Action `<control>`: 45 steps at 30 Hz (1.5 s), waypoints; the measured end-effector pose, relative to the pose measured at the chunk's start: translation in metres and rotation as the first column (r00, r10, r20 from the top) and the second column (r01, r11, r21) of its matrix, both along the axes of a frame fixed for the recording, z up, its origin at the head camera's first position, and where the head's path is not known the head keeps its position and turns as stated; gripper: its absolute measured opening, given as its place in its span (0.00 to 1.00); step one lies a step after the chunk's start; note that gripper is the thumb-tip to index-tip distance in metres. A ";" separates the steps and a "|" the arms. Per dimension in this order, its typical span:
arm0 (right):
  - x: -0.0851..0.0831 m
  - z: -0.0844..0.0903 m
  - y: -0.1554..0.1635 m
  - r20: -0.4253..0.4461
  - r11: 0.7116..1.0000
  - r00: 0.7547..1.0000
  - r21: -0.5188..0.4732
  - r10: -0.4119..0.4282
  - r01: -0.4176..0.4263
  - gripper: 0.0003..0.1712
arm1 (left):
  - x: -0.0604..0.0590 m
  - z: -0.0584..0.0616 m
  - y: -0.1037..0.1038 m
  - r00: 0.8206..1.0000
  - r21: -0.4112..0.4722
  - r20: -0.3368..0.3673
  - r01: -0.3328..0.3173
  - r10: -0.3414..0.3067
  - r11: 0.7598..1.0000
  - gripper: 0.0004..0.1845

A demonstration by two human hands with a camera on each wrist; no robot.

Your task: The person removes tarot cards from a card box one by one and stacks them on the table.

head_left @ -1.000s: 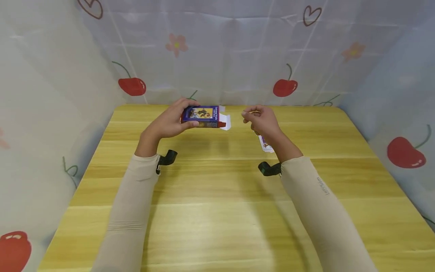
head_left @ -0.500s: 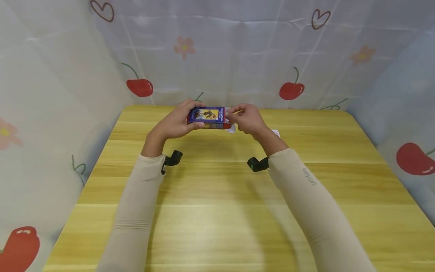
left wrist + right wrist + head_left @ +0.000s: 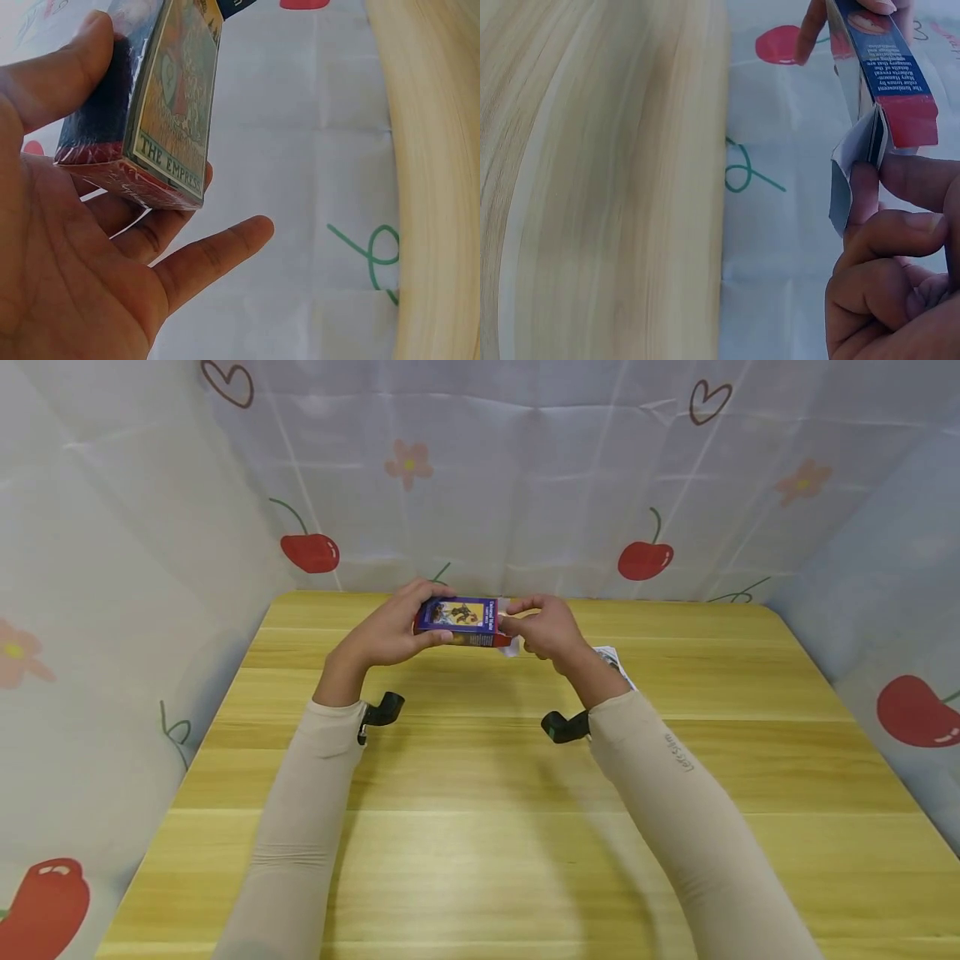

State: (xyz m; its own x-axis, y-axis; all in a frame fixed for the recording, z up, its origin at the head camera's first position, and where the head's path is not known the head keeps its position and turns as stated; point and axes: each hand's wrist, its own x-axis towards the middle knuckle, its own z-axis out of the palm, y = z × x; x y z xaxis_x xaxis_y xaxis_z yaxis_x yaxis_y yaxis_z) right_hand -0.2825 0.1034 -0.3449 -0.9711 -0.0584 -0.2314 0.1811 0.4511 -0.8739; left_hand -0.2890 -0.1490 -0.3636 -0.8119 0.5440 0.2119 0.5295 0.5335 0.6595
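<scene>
My left hand grips a blue and red tarot card box, held sideways above the far part of the table. Its thumb presses one side, and the little finger sticks out free in the left wrist view. One side panel reads "THE EMPRESS". The box's right end is open, with a white flap folded out. At that opening the thumb and forefinger of my right hand pinch a thin stack of cards, mostly hidden by the box and flap. The other right fingers are curled in.
A pile of cards lies on the wooden table, partly covered by my right forearm. A printed curtain stands behind the table's far edge. Black camera mounts jut from both wrists.
My right hand has moved left from above the card pile to the box's open end and now pinches there. The left hand still holds the box. The view has shifted slightly.
</scene>
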 end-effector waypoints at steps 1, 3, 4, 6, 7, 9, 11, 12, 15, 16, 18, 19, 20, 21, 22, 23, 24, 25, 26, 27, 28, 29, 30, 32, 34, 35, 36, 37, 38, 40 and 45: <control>0.000 0.000 0.002 0.005 1.000 1.000 -0.003 -0.004 0.004 0.19 | 0.000 0.000 0.000 1.000 -0.004 0.000 -0.001 0.001 1.000 0.32; -0.001 0.000 0.006 0.008 1.000 1.000 -0.005 -0.006 0.006 0.21 | 0.000 0.000 -0.001 1.000 -0.010 -0.002 -0.006 0.006 1.000 0.32; -0.001 0.000 0.009 0.006 1.000 1.000 -0.004 -0.007 0.007 0.21 | 0.000 0.001 -0.001 1.000 -0.012 -0.002 -0.009 0.009 1.000 0.32; -0.001 0.000 0.014 0.004 1.000 1.000 -0.003 -0.009 0.009 0.21 | 0.000 0.001 -0.002 1.000 -0.015 0.001 -0.016 0.016 1.000 0.32; -0.001 0.000 0.017 0.003 1.000 1.000 0.000 -0.010 0.010 0.22 | 0.000 0.002 -0.002 1.000 -0.016 0.003 -0.020 0.020 1.000 0.32; -0.001 0.000 0.023 0.000 1.000 1.000 0.006 -0.014 0.014 0.22 | 0.001 0.003 -0.003 1.000 -0.016 0.008 -0.022 0.023 1.000 0.33; -0.001 0.000 0.028 0.000 1.000 1.000 0.001 -0.019 0.019 0.21 | 0.002 0.004 -0.003 1.000 -0.019 0.014 -0.025 0.025 1.000 0.33; 0.000 0.000 0.030 -0.001 1.000 1.000 -0.003 -0.018 0.018 0.21 | 0.002 0.004 -0.003 1.000 -0.020 0.017 -0.025 0.025 0.999 0.33; 0.000 -0.001 0.035 0.000 1.000 1.000 -0.018 -0.012 0.012 0.22 | 0.003 0.005 -0.004 1.000 -0.022 0.016 -0.025 0.025 0.999 0.33; 0.001 -0.001 0.036 0.003 1.000 1.000 -0.028 -0.005 0.005 0.22 | 0.003 0.005 -0.003 1.000 -0.020 0.014 -0.024 0.025 1.000 0.33; 0.001 -0.002 0.038 0.007 0.999 1.000 -0.044 0.017 -0.017 0.23 | 0.002 0.005 -0.003 1.000 -0.015 0.010 -0.022 0.022 1.000 0.33; 0.002 -0.002 0.039 0.010 0.998 1.000 -0.053 0.030 -0.029 0.23 | 0.002 0.005 -0.003 1.000 -0.014 0.008 -0.022 0.022 1.000 0.32; 0.002 -0.002 0.040 0.010 0.997 0.999 -0.061 0.045 -0.044 0.23 | 0.002 0.004 -0.003 1.000 -0.011 0.007 -0.020 0.020 1.000 0.32; 0.002 -0.003 0.041 0.012 0.996 0.998 -0.069 0.058 -0.057 0.24 | 0.002 0.004 -0.003 1.000 -0.008 0.005 -0.019 0.019 1.000 0.32; 0.002 -0.003 0.042 0.016 0.995 0.998 -0.076 0.065 -0.063 0.23 | 0.002 0.004 -0.003 1.000 -0.007 0.006 -0.018 0.018 1.000 0.32; 0.002 -0.004 0.044 0.017 0.994 0.997 -0.082 0.072 -0.070 0.23 | 0.002 0.004 -0.003 1.000 -0.007 0.007 -0.017 0.017 1.000 0.32; 0.002 -0.004 0.046 0.017 0.993 0.997 -0.087 0.079 -0.077 0.23 | 0.001 0.003 -0.003 1.000 -0.007 0.008 -0.016 0.016 1.000 0.32; 0.002 -0.005 0.048 0.017 0.992 0.997 -0.095 0.079 -0.077 0.23 | 0.001 0.003 -0.003 1.000 -0.007 0.009 -0.016 0.016 1.000 0.32; 0.002 -0.005 0.051 0.018 0.992 0.997 -0.105 0.077 -0.074 0.23 | 0.001 0.002 -0.003 1.000 -0.005 0.011 -0.015 0.015 1.000 0.32; 0.002 -0.006 0.053 0.016 0.991 0.997 -0.117 0.073 -0.071 0.24 | 0.000 0.002 -0.003 1.000 -0.004 0.013 -0.014 0.014 1.000 0.32; 0.003 -0.006 0.056 0.013 0.990 0.997 -0.128 0.070 -0.067 0.24 | 0.000 0.002 -0.003 1.000 -0.002 0.015 -0.014 0.014 1.000 0.32; 0.004 -0.006 0.059 0.008 0.988 0.998 -0.140 0.064 -0.062 0.24 | -0.001 0.001 -0.003 1.000 -0.002 0.017 -0.014 0.014 1.000 0.32; 0.005 -0.006 0.062 0.003 0.986 0.998 -0.154 0.058 -0.057 0.24 | -0.001 0.001 -0.003 1.000 0.000 0.018 -0.015 0.015 1.000 0.32; 0.008 -0.008 0.068 -0.002 0.983 0.999 -0.181 0.038 -0.037 0.22 | -0.002 0.000 -0.004 1.000 0.000 0.022 -0.018 0.018 1.000 0.32; 0.011 -0.010 0.073 -0.005 0.978 1.000 -0.210 0.013 -0.014 0.20 | -0.003 0.000 -0.004 1.000 -0.001 0.022 -0.020 0.020 1.000 0.33; 0.013 -0.012 0.075 -0.004 0.974 1.000 -0.225 -0.005 0.004 0.19 | -0.004 -0.001 -0.005 1.000 -0.003 0.021 -0.021 0.021 1.000 0.33; 0.015 -0.014 0.078 -0.002 0.971 1.000 -0.239 -0.027 0.026 0.18 | -0.004 0.000 -0.005 1.000 -0.002 0.019 -0.022 0.022 1.000 0.33; 0.017 -0.015 0.080 0.000 0.966 0.999 -0.255 -0.050 0.048 0.17 | -0.004 0.000 -0.005 1.000 -0.006 0.018 -0.023 0.023 1.000 0.33; 0.019 -0.017 0.081 0.001 0.960 0.997 -0.272 -0.075 0.073 0.16 | -0.004 0.000 -0.005 1.000 -0.005 0.018 -0.023 0.023 1.000 0.33; 0.022 -0.021 0.085 0.001 0.945 0.992 -0.304 -0.129 0.123 0.15 | -0.004 0.001 -0.004 1.000 -0.007 0.019 -0.022 0.022 1.000 0.33; 0.030 -0.033 0.093 -0.013 0.887 0.955 -0.373 -0.297 0.271 0.14 | -0.003 0.002 -0.002 0.999 -0.007 0.029 -0.022 0.023 1.000 0.33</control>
